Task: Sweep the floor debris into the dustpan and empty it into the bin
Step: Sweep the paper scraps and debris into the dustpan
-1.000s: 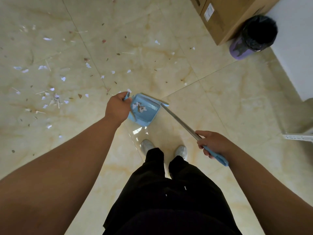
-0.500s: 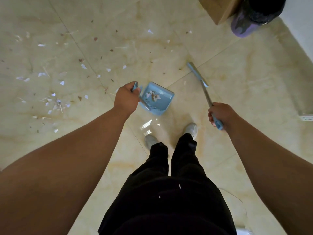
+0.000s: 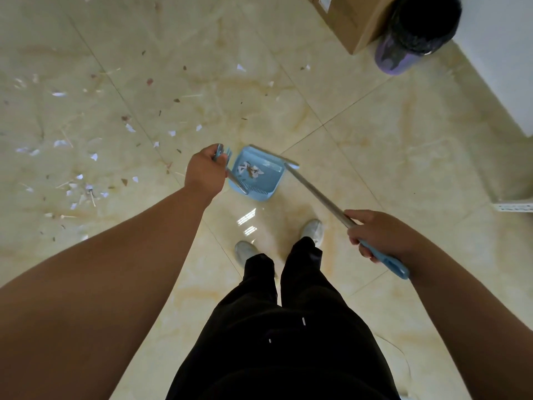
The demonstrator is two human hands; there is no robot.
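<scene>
The blue dustpan [image 3: 268, 184] is held low over the glossy tiled floor [image 3: 403, 157], just ahead of the person's feet; whether its underside touches the tiles cannot be told. A small heap of white paper scraps and brown bits [image 3: 250, 170] is seen inside it, near the middle of the pan. Its thin metal handle [image 3: 237, 180] is gripped by the left hand [image 3: 206, 171], the fingers being curled round the handle's upper end. The far rim of the pan is met by the head end of the broom [image 3: 317, 194], though contact between the two cannot be made out. The broom's metal shaft is slanted back to the right hand [image 3: 377, 235], by which it is clasped where the metal meets the blue grip; the end of the grip is left showing behind the hand. To the left of the dustpan, well apart from it, floor debris [image 3: 93, 156] is scattered widely: white paper pieces, brown flecks and thin sticks. Two pale shoes [image 3: 245, 251] and black trousers [image 3: 288, 313] are seen below the pan. At the upper right, far from the pan, a purple bin [image 3: 392, 57] with a black liner is placed just beside a cardboard box [image 3: 346, 21] and near a white wall [image 3: 504, 53].
</scene>
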